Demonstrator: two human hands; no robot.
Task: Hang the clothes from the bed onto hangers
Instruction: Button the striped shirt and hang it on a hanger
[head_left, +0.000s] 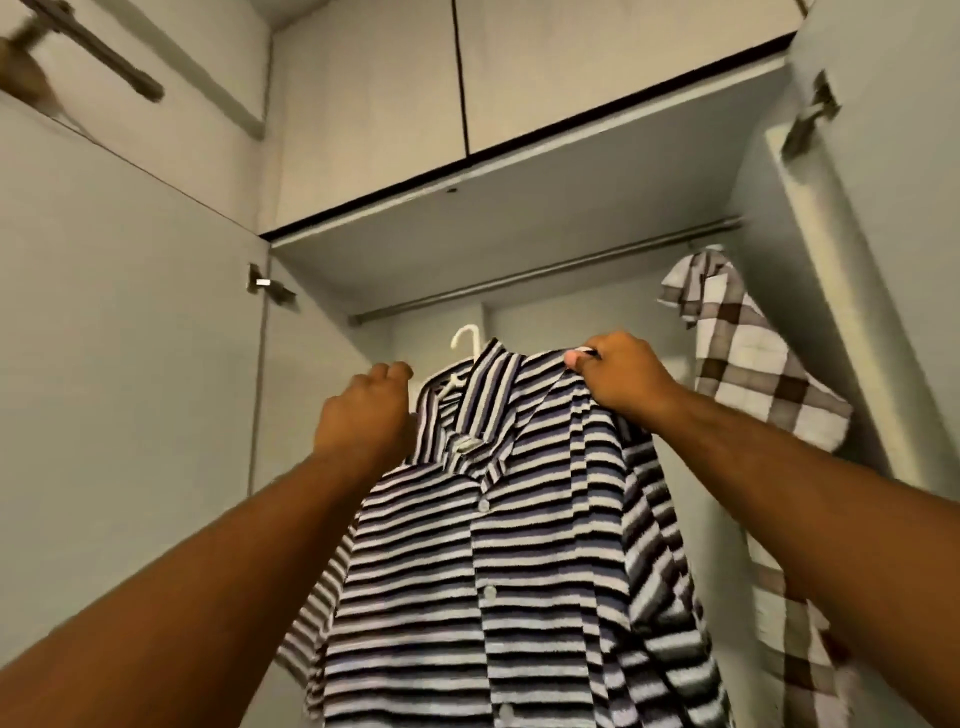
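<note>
A striped button shirt (498, 545) in black, white and blue hangs on a white hanger (464, 340), whose hook sticks up just below the metal rail (545, 270) and is not over it. My left hand (366, 415) is closed at the shirt's left shoulder, its fingers hidden behind the cloth. My right hand (618, 379) pinches the shirt's right shoulder near the collar. Both arms reach up into the open wardrobe.
A brown and white checked shirt (748, 374) hangs from the rail at the right end. Open wardrobe doors (130, 338) stand on both sides, with hinges showing. Upper cabinet doors (597, 67) close off the space above.
</note>
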